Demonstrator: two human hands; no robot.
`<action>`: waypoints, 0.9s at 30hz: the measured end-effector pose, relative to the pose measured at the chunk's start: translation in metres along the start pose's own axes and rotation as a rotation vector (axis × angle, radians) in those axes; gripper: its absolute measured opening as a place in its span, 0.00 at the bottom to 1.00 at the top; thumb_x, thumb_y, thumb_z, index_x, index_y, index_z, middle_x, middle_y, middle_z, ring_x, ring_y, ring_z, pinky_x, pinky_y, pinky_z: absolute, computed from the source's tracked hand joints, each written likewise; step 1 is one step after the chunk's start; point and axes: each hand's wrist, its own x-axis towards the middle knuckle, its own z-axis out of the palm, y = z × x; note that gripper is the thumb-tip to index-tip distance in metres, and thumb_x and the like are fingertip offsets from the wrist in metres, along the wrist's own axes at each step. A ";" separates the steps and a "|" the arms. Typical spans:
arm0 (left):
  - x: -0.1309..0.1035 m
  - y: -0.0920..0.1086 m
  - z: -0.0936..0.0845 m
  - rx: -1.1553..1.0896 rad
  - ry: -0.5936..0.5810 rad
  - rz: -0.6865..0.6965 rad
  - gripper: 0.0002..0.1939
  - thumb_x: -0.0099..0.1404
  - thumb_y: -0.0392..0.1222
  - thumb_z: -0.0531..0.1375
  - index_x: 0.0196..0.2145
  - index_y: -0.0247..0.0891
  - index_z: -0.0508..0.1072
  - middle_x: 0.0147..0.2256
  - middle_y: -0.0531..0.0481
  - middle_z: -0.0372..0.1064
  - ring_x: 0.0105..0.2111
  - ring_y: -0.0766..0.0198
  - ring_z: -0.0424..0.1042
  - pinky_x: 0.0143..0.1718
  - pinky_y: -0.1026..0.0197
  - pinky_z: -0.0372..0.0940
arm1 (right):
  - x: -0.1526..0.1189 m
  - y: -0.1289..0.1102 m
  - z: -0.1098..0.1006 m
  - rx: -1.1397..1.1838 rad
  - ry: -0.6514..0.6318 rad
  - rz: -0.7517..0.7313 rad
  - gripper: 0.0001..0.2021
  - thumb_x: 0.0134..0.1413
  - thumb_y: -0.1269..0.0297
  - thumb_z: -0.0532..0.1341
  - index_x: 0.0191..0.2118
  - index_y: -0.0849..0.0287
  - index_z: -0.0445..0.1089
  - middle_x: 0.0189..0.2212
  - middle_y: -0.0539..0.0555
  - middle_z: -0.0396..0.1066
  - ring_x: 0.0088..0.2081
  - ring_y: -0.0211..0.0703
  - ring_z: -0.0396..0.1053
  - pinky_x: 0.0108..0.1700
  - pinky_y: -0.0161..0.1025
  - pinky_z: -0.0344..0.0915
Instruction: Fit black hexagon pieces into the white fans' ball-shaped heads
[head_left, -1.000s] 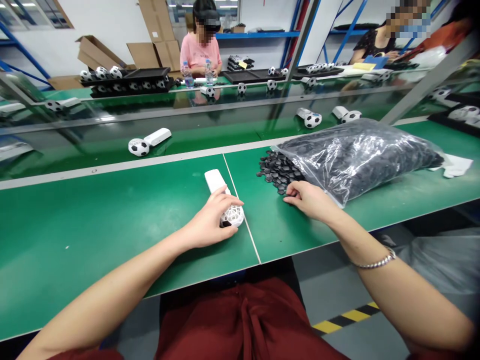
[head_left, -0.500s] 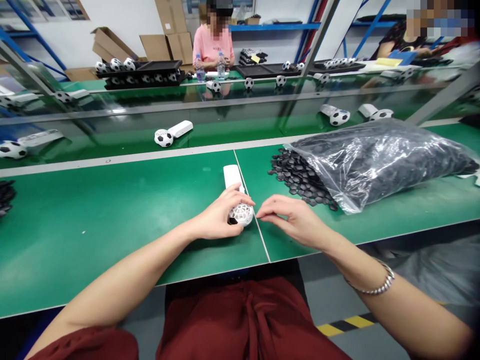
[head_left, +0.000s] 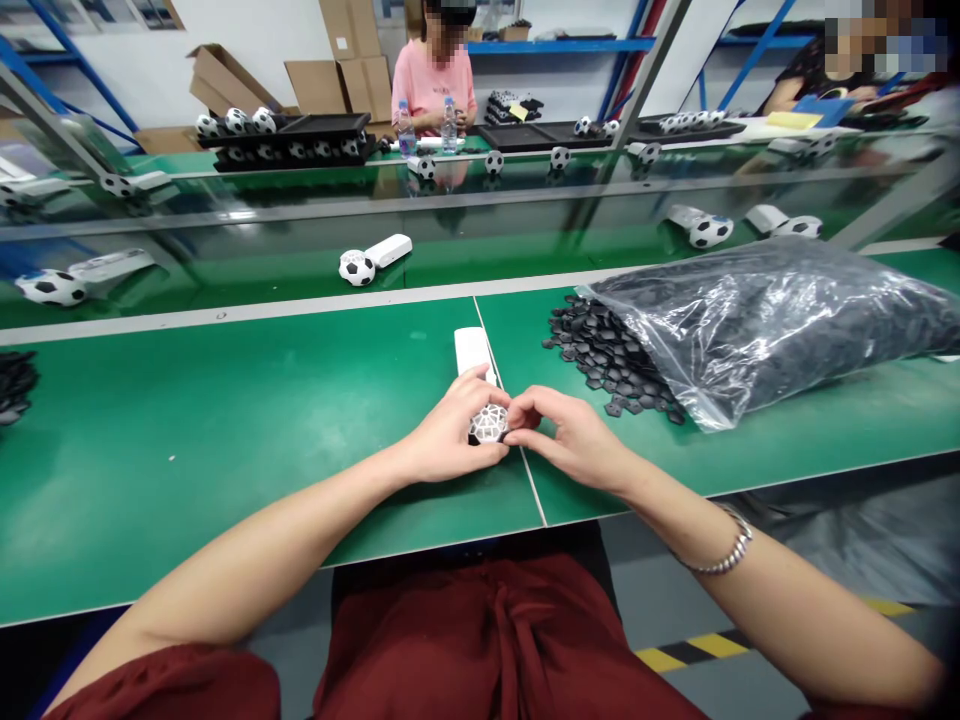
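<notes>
A white ball-headed fan (head_left: 484, 400) lies at the centre of the green bench (head_left: 225, 420). The left hand (head_left: 444, 438) grips its ball head from 9 o'clock; the right hand (head_left: 570, 440) pinches against it from 3 o'clock, fingertips touching. Both forearms angle inward. Black hex pieces (head_left: 607, 350) spill from a bag (head_left: 772, 320) at 2 o'clock. Pressing a piece home probably needs a steady head and square alignment.

The table (head_left: 225, 420) top is matt green, smooth. The bag (head_left: 780, 320) is glossy, crinkled clear plastic. The ball-headed gadget (head_left: 487, 422) looks like smooth white plastic.
</notes>
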 end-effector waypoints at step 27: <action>-0.003 0.000 0.002 -0.052 -0.043 0.060 0.20 0.50 0.33 0.59 0.42 0.41 0.62 0.46 0.48 0.63 0.59 0.56 0.46 0.60 0.48 0.47 | -0.021 0.067 -0.065 -0.709 0.180 0.583 0.07 0.51 0.62 0.60 0.36 0.56 0.71 0.35 0.53 0.69 0.33 0.43 0.67 0.35 0.39 0.62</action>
